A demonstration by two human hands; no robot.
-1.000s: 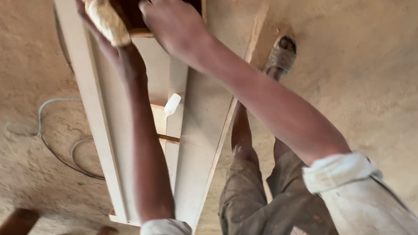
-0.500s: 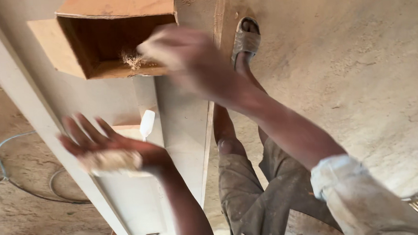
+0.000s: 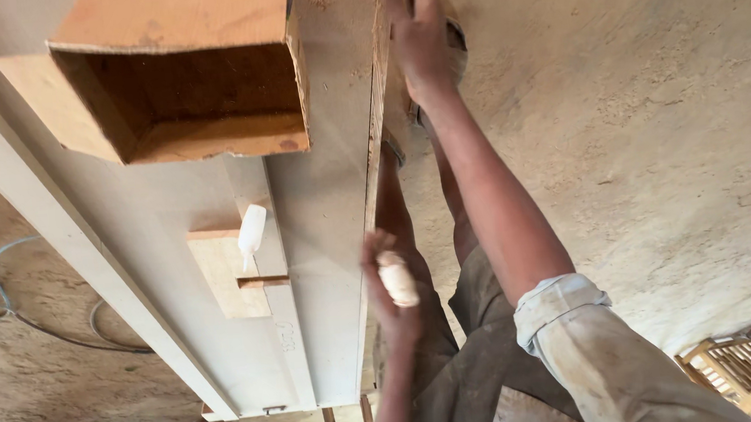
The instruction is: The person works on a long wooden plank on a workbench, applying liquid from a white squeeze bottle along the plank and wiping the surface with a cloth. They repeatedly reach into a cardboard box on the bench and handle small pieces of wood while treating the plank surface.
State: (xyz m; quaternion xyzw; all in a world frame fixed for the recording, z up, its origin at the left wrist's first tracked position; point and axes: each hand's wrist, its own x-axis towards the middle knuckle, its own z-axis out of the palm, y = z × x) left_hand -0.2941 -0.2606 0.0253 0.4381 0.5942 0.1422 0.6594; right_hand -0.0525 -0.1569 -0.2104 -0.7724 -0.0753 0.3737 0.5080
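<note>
Left hand (image 3: pixel 390 286): fingers curled around a small pale pad (image 3: pixel 397 278), probably light and soft, best gripped around its middle, beside the long grey panel (image 3: pixel 316 198); right hand (image 3: pixel 420 33): fingers flat on the panel's far edge, fingertips cut off; panel likely stiff and heavy.

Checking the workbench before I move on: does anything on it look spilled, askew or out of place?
A small white bottle lies tipped on its side on a wood offcut on the long grey panel. Sawdust speckles the panel's far end. Nothing looks broken.
</note>
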